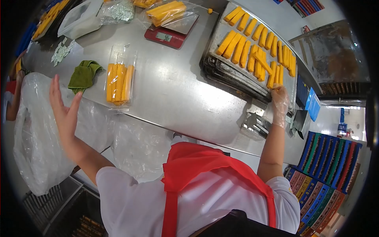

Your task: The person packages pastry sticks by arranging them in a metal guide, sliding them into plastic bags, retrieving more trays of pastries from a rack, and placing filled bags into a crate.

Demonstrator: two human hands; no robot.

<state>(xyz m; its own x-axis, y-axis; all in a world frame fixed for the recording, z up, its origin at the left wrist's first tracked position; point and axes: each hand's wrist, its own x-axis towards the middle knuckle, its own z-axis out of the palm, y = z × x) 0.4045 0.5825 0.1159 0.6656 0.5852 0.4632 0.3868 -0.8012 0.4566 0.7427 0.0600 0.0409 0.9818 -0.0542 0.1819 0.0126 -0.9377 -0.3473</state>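
My bare left hand [65,108] is raised with its fingers spread, near a green cloth [84,75] on the steel table. My right hand [279,98] wears a clear plastic glove. Its fingers are pressed together at the lower edge of a tray [221,34] of yellow sticks [239,49]; what they hold, if anything, is hidden. The tray rests on a stack of dark trays. Left of the middle lies a clear bag [119,81] with several yellow sticks inside. A red scale [164,37] reading 96 bears another bag of sticks [166,12].
A white plastic tub [81,19] and small packets [62,52] are at the back left. Clear plastic sheeting [35,138] hangs along the table's front left. Beside my right forearm sits a small clear container [254,125]. Coloured crates [327,158] are stacked at right.
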